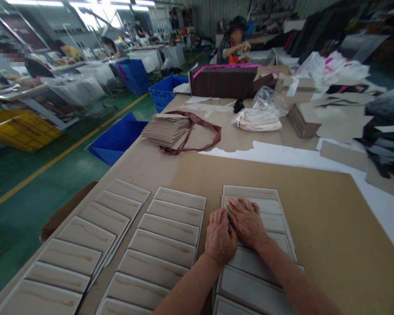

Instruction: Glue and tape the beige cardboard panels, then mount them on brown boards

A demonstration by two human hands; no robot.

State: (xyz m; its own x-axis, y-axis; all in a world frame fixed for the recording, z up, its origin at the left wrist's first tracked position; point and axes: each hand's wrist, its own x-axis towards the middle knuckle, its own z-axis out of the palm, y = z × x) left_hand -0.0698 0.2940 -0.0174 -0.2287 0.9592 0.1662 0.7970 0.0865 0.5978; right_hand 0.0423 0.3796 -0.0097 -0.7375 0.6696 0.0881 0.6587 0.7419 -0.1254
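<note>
Both of my hands rest on the right-hand row of overlapping grey-beige panels [249,260]. My left hand [220,236] is at the row's left edge, its fingers bent and pressed together; what they hold, if anything, is hidden. Beside it, touching, my right hand [246,221] lies over the panels near the far end, fingers stretched forward. Two more rows of overlapping panels, a middle one [166,236] and a left one [85,234], bear brownish streaks. Light edges border the panels.
Beyond the rows, a stack of cards [166,130] lies by a brown strap [213,142]. Further back are a plastic-wrapped bundle [259,118], a dark box [223,83] and cardboard pieces [304,118]. Blue bins [116,138] stand left of the table; a person [231,46] is behind it.
</note>
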